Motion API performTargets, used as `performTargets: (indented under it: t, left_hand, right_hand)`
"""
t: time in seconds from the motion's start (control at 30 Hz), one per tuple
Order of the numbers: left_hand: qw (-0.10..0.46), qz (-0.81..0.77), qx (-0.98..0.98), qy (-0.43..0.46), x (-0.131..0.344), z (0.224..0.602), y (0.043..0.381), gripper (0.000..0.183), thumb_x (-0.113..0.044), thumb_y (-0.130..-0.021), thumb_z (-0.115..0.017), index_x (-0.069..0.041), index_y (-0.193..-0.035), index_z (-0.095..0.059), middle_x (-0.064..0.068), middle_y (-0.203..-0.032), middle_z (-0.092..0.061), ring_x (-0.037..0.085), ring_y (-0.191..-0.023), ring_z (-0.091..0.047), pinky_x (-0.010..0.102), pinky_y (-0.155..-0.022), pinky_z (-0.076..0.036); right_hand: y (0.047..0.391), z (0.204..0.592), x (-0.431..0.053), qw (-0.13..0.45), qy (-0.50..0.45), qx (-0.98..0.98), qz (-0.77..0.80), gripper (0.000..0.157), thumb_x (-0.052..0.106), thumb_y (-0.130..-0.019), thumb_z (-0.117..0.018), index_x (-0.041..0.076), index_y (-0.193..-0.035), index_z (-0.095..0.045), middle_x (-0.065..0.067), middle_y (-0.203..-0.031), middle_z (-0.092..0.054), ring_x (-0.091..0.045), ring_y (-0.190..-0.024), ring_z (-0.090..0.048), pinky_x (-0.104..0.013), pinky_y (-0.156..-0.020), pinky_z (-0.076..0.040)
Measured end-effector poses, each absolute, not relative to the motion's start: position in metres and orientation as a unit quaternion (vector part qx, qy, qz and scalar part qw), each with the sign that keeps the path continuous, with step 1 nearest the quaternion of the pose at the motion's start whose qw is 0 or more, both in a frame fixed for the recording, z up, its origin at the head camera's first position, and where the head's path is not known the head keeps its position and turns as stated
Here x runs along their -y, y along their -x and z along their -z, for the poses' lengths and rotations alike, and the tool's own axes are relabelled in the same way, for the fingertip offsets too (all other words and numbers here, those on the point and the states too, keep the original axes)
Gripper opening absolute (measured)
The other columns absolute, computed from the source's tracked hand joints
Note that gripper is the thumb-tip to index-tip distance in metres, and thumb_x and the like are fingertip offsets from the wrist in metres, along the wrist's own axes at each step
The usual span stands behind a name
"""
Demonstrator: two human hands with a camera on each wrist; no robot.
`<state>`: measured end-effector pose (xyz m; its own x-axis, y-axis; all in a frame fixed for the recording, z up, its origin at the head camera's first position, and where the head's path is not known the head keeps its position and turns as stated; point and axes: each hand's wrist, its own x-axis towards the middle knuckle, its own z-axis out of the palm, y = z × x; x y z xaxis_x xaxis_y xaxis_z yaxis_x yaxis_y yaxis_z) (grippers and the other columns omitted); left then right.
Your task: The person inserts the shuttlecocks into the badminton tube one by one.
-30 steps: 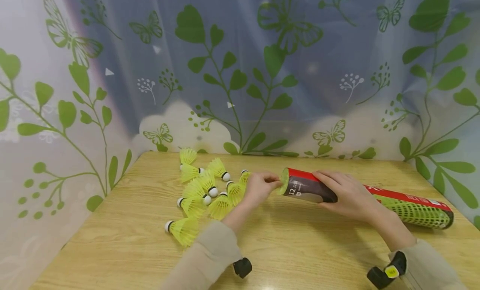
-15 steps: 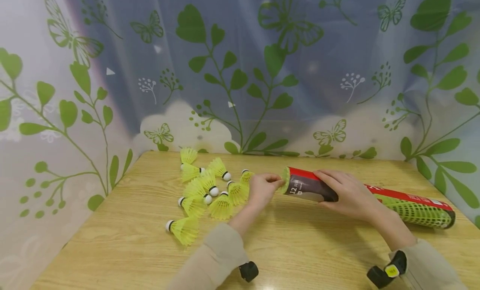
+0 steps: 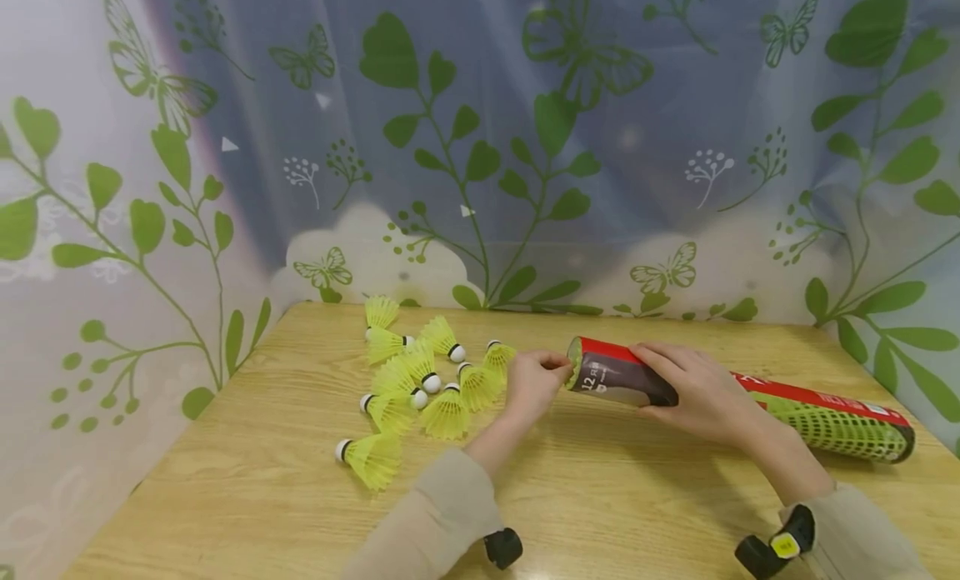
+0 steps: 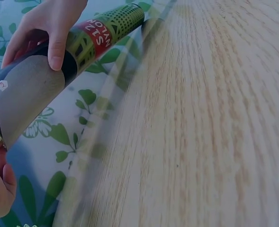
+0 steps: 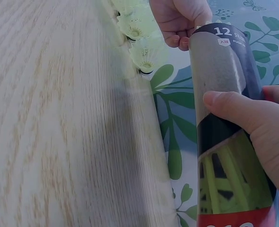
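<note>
The tube point(image 3: 618, 376) slants over the surface point(image 3: 240, 472), its mouth end raised and turned toward the left hand point(image 3: 534, 388); its other end seems to rest on the surface. The right hand point(image 3: 693, 392) grips it around the middle, thumb on one side and fingers on the other. At the tube's mouth, the left hand pinches with thumb and fingertips, apparently on the skirt edge of a shuttle point(image 3: 574, 351) seated just inside; the exact contact is hidden.

To the left of the tube, the loose shuttles point(image 3: 446, 415) lie in a cluster, skirts and white heads pointing various ways, with one a little apart at the near side. A curtain point(image 3: 510, 172) hangs behind the tube.

The step in hand looks like handling a shuttle at the tube's mouth; whether it goes in or comes out, I cannot tell. Either way, the next move probably calls for a steady tube and a light, straight pinch along its axis, so that the skirt neither bends nor catches the rim.
</note>
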<state>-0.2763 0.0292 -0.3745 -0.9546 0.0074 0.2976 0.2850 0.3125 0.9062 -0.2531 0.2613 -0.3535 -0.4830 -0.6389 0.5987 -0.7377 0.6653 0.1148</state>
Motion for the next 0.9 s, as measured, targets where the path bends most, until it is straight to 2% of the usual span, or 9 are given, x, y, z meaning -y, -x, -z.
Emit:
performTargets:
  t: [0.43, 0.67, 0.9]
  left_hand:
    - [0.091, 0.58, 0.806, 0.08, -0.022, 0.373, 0.273, 0.01, -0.01, -0.08, -0.071, -0.003, -0.087, -0.074, 0.006, -0.083, -0.071, 0.008, -0.071, -0.062, 0.019, -0.061, -0.05]
    - [0.083, 0.572, 0.812, 0.086, -0.009, 0.365, 0.269, 0.012, -0.014, -0.082, -0.07, -0.004, -0.089, -0.074, 0.005, -0.084, -0.071, 0.008, -0.074, -0.06, 0.02, -0.064, -0.048]
    - [0.081, 0.557, 0.819, 0.11, 0.013, 0.353, 0.267, 0.016, -0.017, -0.083, -0.07, -0.004, -0.092, -0.073, 0.007, -0.088, -0.071, 0.016, -0.081, -0.063, 0.026, -0.067, -0.049]
  right_hand:
    - [0.252, 0.357, -0.263, 0.301, -0.402, 0.861, -0.074, 0.081, 0.068, -0.083, -0.035, 0.004, -0.13, -0.052, -0.016, -0.119, -0.058, -0.034, -0.102, -0.056, -0.053, -0.081, -0.045]
    - [0.253, 0.356, -0.262, 0.307, -0.397, 0.862, -0.078, 0.083, 0.071, -0.082, -0.034, 0.005, -0.129, -0.052, -0.017, -0.116, -0.059, -0.034, -0.1, -0.057, -0.054, -0.079, -0.045]
    - [0.253, 0.352, -0.262, 0.315, -0.401, 0.857, -0.076, 0.082, 0.07, -0.082, -0.034, 0.005, -0.129, -0.052, -0.017, -0.115, -0.059, -0.034, -0.098, -0.058, -0.052, -0.077, -0.047]
